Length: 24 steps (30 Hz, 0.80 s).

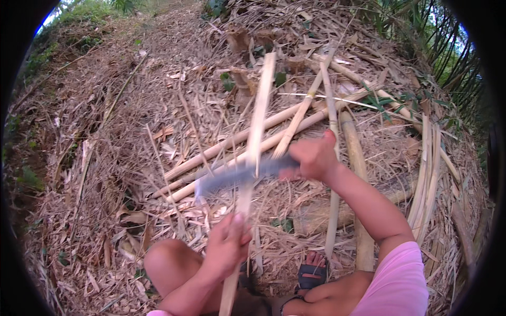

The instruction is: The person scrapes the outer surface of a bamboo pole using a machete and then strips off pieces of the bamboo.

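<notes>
A long pale bamboo strip (260,108) runs upright through the middle of the head view, its lower end passing between my legs. My left hand (226,242) is closed around its lower part, thumb on top. In my right hand (315,157) is the handle of a machete (232,176), gripped in a fist. The dark blade lies crosswise over the strip, pointing left, and is smeared by motion. Whether its edge is cutting into the bamboo cannot be made out.
Several cut bamboo poles (232,142) lie crossed beyond my hands. A thicker pole (354,142) and a bundle of split strips (426,179) lie to the right. Stumps (242,84) stand farther off. Dry leaves and shavings cover the ground around my sandalled foot (312,271).
</notes>
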Each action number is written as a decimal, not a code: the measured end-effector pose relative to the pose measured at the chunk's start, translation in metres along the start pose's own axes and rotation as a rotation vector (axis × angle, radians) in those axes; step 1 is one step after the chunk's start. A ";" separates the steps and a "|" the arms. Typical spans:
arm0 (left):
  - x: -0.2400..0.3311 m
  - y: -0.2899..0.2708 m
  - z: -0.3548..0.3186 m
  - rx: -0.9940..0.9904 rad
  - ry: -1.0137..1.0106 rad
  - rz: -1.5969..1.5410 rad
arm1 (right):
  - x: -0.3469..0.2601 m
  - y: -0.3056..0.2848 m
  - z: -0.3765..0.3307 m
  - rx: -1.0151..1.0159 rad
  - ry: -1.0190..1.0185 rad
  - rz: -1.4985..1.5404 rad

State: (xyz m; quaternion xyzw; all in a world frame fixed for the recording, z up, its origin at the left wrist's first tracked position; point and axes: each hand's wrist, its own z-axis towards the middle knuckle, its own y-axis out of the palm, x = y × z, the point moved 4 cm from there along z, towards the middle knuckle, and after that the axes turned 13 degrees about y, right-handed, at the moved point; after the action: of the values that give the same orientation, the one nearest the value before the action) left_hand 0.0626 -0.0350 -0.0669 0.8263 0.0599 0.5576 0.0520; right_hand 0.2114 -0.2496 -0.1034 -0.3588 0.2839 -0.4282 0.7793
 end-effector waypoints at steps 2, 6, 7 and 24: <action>-0.001 -0.017 -0.015 -0.091 -0.079 -0.008 | 0.074 -0.004 0.021 -0.205 0.516 -0.123; -0.016 -0.003 0.005 -0.089 -0.149 -0.056 | 0.065 0.008 -0.018 -0.344 0.703 0.111; -0.021 0.001 0.013 -0.092 -0.149 -0.056 | 0.051 0.019 -0.029 -0.207 0.672 0.176; -0.026 -0.021 -0.018 -0.060 -0.197 0.007 | 0.044 0.019 -0.003 -0.155 0.240 0.049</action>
State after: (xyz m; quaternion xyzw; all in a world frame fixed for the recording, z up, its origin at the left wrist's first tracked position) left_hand 0.0353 -0.0181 -0.0868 0.8754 0.0350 0.4754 0.0803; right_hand 0.2389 -0.2819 -0.1266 -0.3571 0.4157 -0.4257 0.7201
